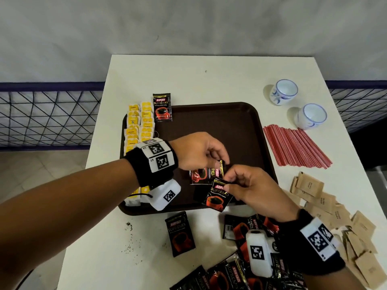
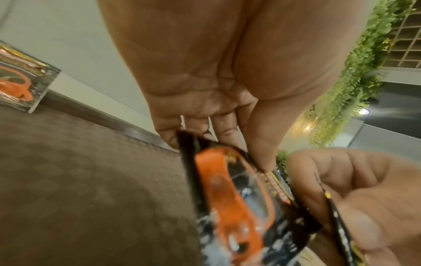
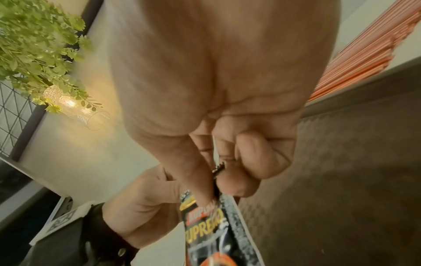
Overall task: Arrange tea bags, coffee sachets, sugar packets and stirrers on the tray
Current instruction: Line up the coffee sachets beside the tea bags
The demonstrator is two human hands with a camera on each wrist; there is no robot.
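Observation:
Over the front of the brown tray [image 1: 240, 126] my left hand [image 1: 201, 152] pinches a black coffee sachet [image 1: 204, 174] by its top edge; the left wrist view shows that sachet [image 2: 230, 207] hanging under my fingers. Beside it my right hand [image 1: 251, 189] pinches another coffee sachet [image 1: 218, 196] by its top, seen close in the right wrist view [image 3: 209, 232]. The two hands nearly touch. One sachet [image 1: 162, 107] lies at the tray's back left. Yellow tea bags [image 1: 139, 126] fill two rows along the tray's left side.
More coffee sachets [image 1: 181, 233] lie loose on the white table [image 1: 209, 80] in front of the tray. Red stirrers [image 1: 293, 146] lie to the tray's right, brown sugar packets [image 1: 326, 206] further front right. Two cups [image 1: 283, 92] stand at the back right. Spilled grounds [image 1: 129, 227] speckle the front left.

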